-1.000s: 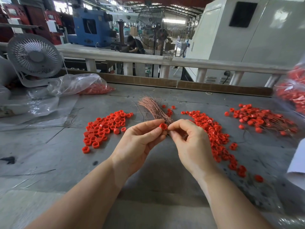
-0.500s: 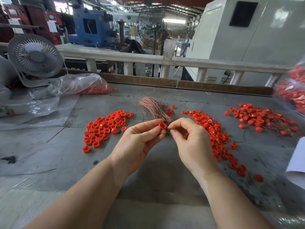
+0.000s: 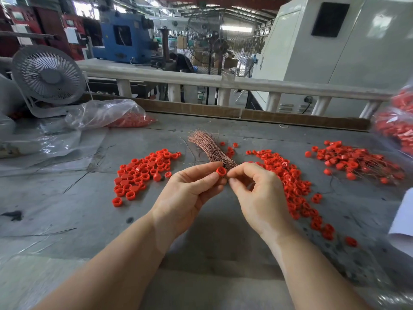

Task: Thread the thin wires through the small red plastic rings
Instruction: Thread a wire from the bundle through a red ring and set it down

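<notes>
Left hand [image 3: 187, 193] pinching one red ring [image 3: 220, 170] btwn thumb and forefinger, bore turned toward right hand [image 3: 257, 193]. Right grip pressed together at thumb and fingertip, just beside the ring, prob on a single wire end; wire itself too thin to make out. Both held above the tabletop [image 3: 67, 209], in front of the copper wire bundle [image 3: 210, 148].

Handling, judged: ring light, stiff, smooth plastic, apt to slip or roll if squeezed off-centre, so hold by outer wall w/ hole left open. Wire v. light, springy, bends easily; best pinched close to the tip so it won't buckle on entry.

Loose rings in left pile [image 3: 143, 173] and long centre-right strip [image 3: 290, 182]; far-right heap [image 3: 355, 162] seems already wired. Plastic bag of rings [image 3: 111, 115] and small fan [image 3: 48, 74] at back left.

Room: bare tabletop near the wrists and btwn piles, ample for small moves. Right elbow swing risks scattering the strip. Back edge w/ raised wooden lip well apart; paper sheet [image 3: 402, 220] at right edge.
</notes>
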Available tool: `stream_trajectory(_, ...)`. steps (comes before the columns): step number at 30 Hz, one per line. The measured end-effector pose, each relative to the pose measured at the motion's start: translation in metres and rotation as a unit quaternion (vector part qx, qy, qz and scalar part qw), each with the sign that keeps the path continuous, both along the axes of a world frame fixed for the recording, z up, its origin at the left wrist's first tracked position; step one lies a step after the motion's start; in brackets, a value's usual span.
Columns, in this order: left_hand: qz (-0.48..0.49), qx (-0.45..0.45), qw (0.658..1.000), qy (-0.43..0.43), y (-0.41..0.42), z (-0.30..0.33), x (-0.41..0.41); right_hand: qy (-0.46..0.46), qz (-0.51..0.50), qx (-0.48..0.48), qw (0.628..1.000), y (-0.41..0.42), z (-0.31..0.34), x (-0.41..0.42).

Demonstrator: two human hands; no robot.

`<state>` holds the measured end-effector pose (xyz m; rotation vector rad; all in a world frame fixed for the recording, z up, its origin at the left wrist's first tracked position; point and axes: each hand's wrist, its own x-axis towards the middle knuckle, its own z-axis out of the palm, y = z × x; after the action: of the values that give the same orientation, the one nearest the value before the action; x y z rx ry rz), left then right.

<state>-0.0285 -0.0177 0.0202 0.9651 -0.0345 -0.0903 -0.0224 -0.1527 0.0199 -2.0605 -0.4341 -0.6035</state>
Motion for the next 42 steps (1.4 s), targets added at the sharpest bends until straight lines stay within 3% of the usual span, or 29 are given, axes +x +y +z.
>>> stream_trajectory(21,0.006,0.027,1.000,-0.012,0.0001,-0.0012,-0.0004,0.024,0.005,-0.002,1.000,0.0003,0.0035,-0.0025)
stream_trajectory(29,-0.008,-0.003,1.000,0.002,0.0003,-0.0007,-0.0004,0.039,0.010,0.059,0.997,-0.0007,0.0052,-0.0028)
stream_trajectory(42,-0.009,-0.003,1.000,0.009,-0.0002,0.0000,-0.0010,0.033,0.011,0.039,0.999,-0.0001,0.0043,-0.0031)
